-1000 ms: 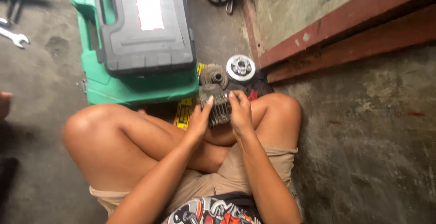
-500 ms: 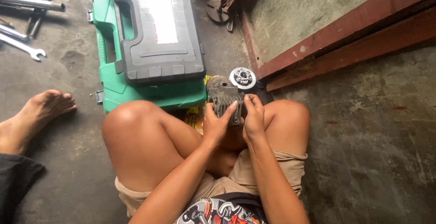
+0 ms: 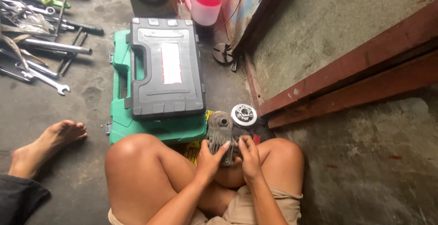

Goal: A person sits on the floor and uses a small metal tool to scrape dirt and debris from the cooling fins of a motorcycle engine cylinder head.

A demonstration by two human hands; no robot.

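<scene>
Hands hold one grimy grey power-tool body [image 3: 221, 136] above the crossed legs: the left hand [image 3: 209, 160] is closed around its ribbed side, and the right hand [image 3: 248, 154] grips the other side with the fingers curled on it. Just beyond lies a round metal disc [image 3: 243, 114] on the concrete floor [image 3: 365, 170]. To the left stands a grey tool case [image 3: 164, 70] on a green case [image 3: 119, 93]. The greasy body could slip from the fingers and fall on a shin or on the disc.
</scene>
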